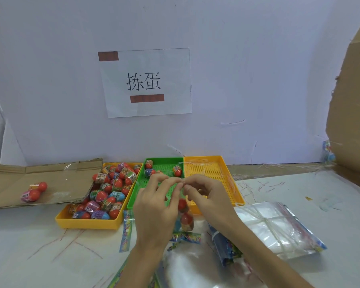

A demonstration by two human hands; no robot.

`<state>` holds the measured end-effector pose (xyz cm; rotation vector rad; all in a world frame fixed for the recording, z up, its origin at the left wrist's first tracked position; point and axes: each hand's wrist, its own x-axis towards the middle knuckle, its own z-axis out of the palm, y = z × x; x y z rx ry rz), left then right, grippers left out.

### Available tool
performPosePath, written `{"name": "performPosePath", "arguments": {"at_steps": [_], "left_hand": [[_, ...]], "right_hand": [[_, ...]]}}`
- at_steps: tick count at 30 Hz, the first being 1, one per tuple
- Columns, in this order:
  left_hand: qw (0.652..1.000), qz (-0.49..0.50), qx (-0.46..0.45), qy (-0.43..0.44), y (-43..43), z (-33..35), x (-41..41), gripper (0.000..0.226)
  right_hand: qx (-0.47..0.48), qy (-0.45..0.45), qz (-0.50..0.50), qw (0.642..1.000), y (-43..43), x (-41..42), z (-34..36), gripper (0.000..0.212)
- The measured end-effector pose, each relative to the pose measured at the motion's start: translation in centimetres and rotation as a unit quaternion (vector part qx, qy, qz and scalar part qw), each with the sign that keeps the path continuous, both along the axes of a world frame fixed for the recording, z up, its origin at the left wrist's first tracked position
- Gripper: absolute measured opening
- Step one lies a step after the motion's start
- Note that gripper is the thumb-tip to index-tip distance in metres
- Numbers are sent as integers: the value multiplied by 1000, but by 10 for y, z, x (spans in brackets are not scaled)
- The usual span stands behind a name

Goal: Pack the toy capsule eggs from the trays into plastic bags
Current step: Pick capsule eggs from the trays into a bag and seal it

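Nearest to me, a heap of loose bags (187,265) lies on the desk (29,246), and both forearms reach over it. Just past that, my view shows the left hand (154,206) and the right hand (208,196) meeting fingertip to fingertip over the near end of the green tray (164,161). Each grip is narrow: thumb and forefinger pinch the top edge of a clear bag (180,194) that hangs down between the palms. I can see two red eggs (187,221) inside it, one above the other.

Left of the hands, a yellow tray (87,223) is heaped with capsule eggs (112,190). In the green tray three eggs (149,172) sit at the far end. Touching its right side is a second yellow tray (206,169).

Near right, a tied bundle of bags (274,227) rests on the desk. Far left, two bagged eggs (34,191) lie on flat cardboard (40,179). A paper sign (146,82) is stuck to the wall beyond the trays.
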<state>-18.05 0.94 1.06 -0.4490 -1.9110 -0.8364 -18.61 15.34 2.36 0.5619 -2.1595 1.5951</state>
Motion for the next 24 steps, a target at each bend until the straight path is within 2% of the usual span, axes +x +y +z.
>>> {"name": "performPosePath", "arguments": {"at_steps": [9,14,19,24], "left_hand": [[999,-21,-26,14,-1,2,3,14],[999,-13,-28,18,-1,-1,2,13],[999,11,-41,27,0,-4,0,22],[999,18,-32,33,-2,-9,-4,13]], "right_hand": [[110,126,-48,985,3,-2,-4,17],[124,144,-57,980,4,-3,-4,16],[129,148,-57,979,2,-1,-4,14],[128,150,-46,979,-1,0,-5,14]]}}
